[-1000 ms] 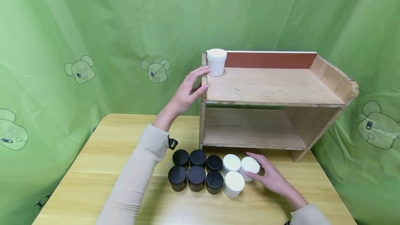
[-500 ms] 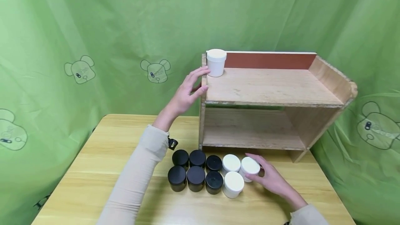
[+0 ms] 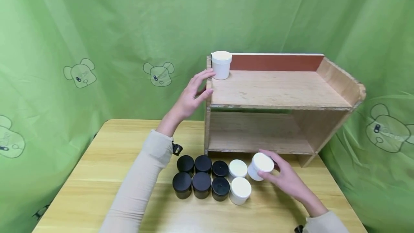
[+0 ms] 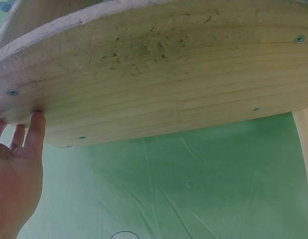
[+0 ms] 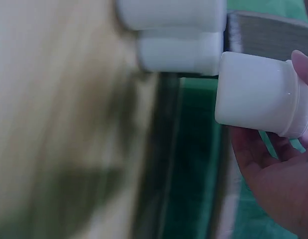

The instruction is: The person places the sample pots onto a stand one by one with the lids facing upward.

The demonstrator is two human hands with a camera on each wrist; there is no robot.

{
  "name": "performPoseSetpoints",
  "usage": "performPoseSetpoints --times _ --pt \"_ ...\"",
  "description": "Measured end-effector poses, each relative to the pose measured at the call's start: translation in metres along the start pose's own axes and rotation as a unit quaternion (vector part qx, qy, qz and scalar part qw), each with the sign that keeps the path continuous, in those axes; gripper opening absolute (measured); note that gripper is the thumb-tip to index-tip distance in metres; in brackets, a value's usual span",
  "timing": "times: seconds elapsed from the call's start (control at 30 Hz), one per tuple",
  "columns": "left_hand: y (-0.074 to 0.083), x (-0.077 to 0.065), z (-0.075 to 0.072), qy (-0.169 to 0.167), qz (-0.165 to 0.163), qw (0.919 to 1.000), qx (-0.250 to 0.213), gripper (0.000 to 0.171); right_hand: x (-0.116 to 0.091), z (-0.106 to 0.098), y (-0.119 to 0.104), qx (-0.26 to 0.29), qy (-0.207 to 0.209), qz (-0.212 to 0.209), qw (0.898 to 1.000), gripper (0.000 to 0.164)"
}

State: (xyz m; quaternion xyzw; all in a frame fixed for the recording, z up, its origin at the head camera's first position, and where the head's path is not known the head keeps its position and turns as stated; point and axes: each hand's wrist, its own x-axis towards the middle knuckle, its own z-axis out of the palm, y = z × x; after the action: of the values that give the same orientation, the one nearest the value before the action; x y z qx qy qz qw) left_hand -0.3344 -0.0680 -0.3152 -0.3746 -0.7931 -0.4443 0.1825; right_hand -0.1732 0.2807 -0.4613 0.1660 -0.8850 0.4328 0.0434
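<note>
Backdrop: a green curtain (image 3: pixel 181 17) spans the rear. Work surface: a wood-grain table (image 3: pixel 97 179). Fixture: a two-tier wooden shelf unit (image 3: pixel 281 89) stands on the table.

Jar group, in front of the unit: six black jars (image 3: pixel 202 186) in two rows of three, with two white jars (image 3: pixel 240 191), one behind the other, just beside them at the right end.

Left hand (image 3: pixel 191 100): at the left side panel (image 4: pixel 169 74) of the unit, fingers extended and relaxed, unmoved over the last second. The fingertips lie beside the shelved white jar (image 3: pixel 221 65) on the upper tier; contact with that jar cannot be confirmed.

Right hand (image 3: pixel 286 177): thumb and fingers grip the held white jar (image 3: pixel 260 164). Change of state: half a second ago this jar stood on the table at the right end of the rear row; it is now raised clear and slightly tilted. Effect on the work, as judged: pickup of this jar is achieved, and setting down is not yet done
</note>
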Motion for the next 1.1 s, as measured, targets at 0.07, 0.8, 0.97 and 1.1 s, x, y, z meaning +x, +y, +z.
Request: performPoseSetpoints --times 0.07,0.8,0.97,1.1 --pt "0.0 0.0 0.0 0.0 -0.001 1.0 0.0 0.064 0.001 -0.004 -0.008 0.0 0.007 -0.015 1.0 0.071" --pt "0.002 0.001 0.001 -0.002 0.0 1.0 -0.003 0.063 0.028 -0.064 -0.105 0.114 0.07 -0.156 0.979 0.081" --pt "0.002 -0.001 0.0 0.001 0.0 1.0 -0.006 0.064 0.043 -0.072 -0.128 0.12 0.082 -0.166 0.975 0.08" --pt "0.001 0.0 0.0 0.004 0.001 1.0 -0.006 0.066 0.059 -0.078 -0.145 0.131 0.092 -0.153 0.975 0.078"
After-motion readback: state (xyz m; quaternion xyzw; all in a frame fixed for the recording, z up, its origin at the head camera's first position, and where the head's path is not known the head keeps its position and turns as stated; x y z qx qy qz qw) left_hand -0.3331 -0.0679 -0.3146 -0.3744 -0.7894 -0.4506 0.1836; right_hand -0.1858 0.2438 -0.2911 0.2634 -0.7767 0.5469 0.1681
